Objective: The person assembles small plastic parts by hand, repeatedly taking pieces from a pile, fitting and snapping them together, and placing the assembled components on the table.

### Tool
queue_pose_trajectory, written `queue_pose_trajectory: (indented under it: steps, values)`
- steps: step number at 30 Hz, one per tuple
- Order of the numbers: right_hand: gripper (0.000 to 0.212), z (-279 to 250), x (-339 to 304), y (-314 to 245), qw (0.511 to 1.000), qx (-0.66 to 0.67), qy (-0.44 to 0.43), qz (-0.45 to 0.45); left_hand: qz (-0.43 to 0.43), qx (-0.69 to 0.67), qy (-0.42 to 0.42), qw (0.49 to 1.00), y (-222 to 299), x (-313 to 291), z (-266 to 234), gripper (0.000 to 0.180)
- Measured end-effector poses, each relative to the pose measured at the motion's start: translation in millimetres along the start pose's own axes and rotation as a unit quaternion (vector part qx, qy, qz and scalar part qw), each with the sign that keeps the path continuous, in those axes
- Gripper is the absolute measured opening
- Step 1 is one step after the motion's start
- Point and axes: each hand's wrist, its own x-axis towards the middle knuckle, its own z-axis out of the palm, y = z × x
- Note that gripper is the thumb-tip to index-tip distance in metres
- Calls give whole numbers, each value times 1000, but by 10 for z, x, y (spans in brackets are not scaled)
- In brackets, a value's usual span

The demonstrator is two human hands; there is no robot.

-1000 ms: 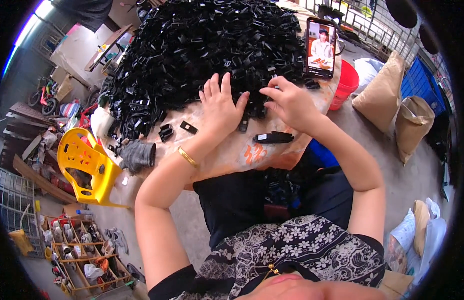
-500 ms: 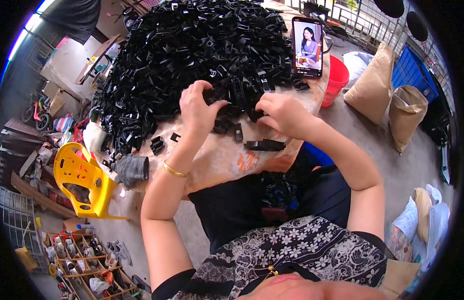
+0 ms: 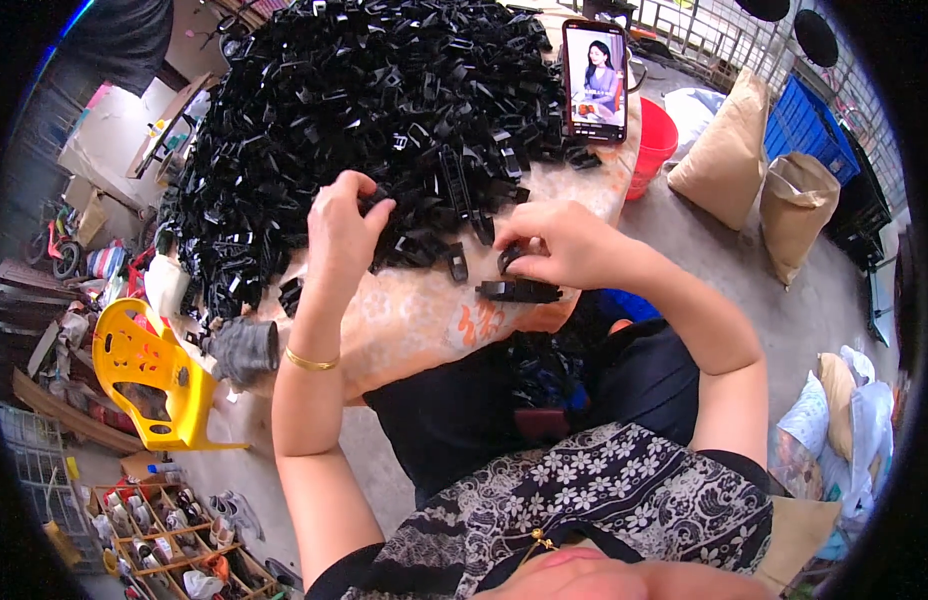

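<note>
Both hands pinch black plastic clips at the heap (image 3: 384,110) filling the upper frame, a propped phone (image 3: 595,80) upper right, a yellow chair (image 3: 144,375) lower left.

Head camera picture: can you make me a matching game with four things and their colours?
Things:
1. chair
2. bucket
3. crate
4. pile of parts

Colours:
a. black
b. blue
c. yellow
d. red

Pairs: 1-c, 2-d, 3-b, 4-a
</note>
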Motion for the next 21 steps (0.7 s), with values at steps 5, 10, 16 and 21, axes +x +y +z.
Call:
queue_pose_trajectory:
  steps: [5, 10, 16, 21]
  values:
    - [22, -27, -55, 9, 988, -154, -1, 8, 29, -7, 86, 996, 276, -149, -255, 21]
    - [23, 118, 40, -41, 997, 62, -32, -21, 147, -86, -244, 955, 457, -655, -278, 24]
    - [24, 165, 116, 154, 990, -118, 47, -60, 175, -105, -169, 964, 494, -591, 5, 24]
    - [21, -16, 30, 163, 980, -184, 70, 19, 180, -117, -113, 970, 538, -411, 287, 30]
